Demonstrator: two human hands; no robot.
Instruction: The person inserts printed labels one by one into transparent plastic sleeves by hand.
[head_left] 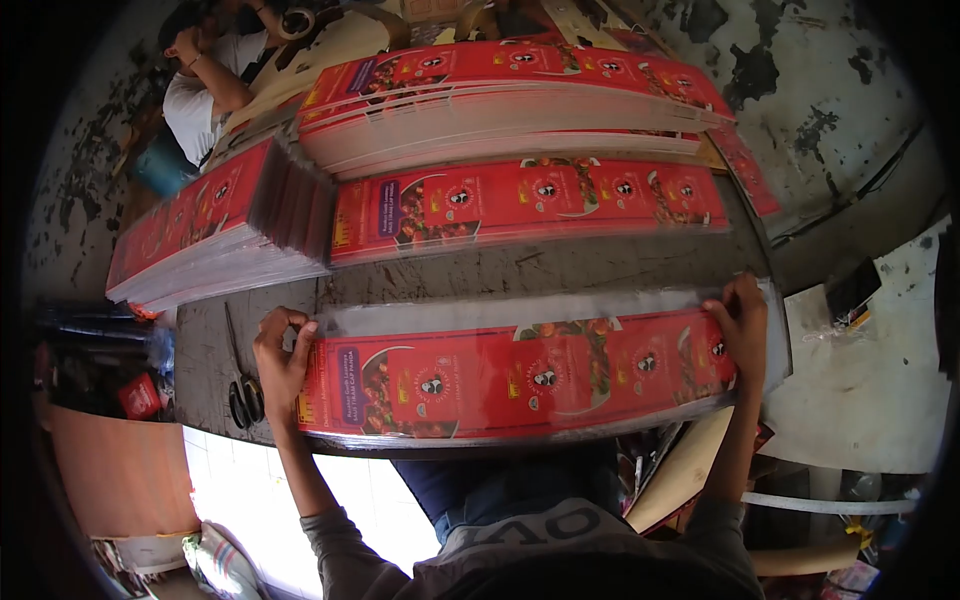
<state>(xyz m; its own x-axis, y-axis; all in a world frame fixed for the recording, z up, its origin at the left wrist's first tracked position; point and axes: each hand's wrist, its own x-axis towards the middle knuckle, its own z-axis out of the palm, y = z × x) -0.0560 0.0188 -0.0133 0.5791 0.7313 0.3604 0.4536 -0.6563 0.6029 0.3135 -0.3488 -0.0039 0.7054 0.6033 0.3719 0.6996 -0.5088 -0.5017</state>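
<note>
A long red printed sheet (480, 380) with food pictures and a panda logo lies across the table before me, a strip of clear plastic (430, 315) showing along its far edge. My left hand (283, 360) is at the sheet's left end, thumb and fingers closed on its edge. At the far right corner, my right hand (742, 325) has its fingers curled in and pinches the plastic edge. More layers show beneath the sheet along its near edge. Black-handled scissors (245, 400) lie on the table left of my left hand.
Beyond the sheet lies another row of red printed sheets (500, 205), with a taller stack (520, 70) behind it. A thick stack (190, 225) stands at the left on the dark table (400, 280). Another person (205, 85) sits at the far left, hands raised near the head.
</note>
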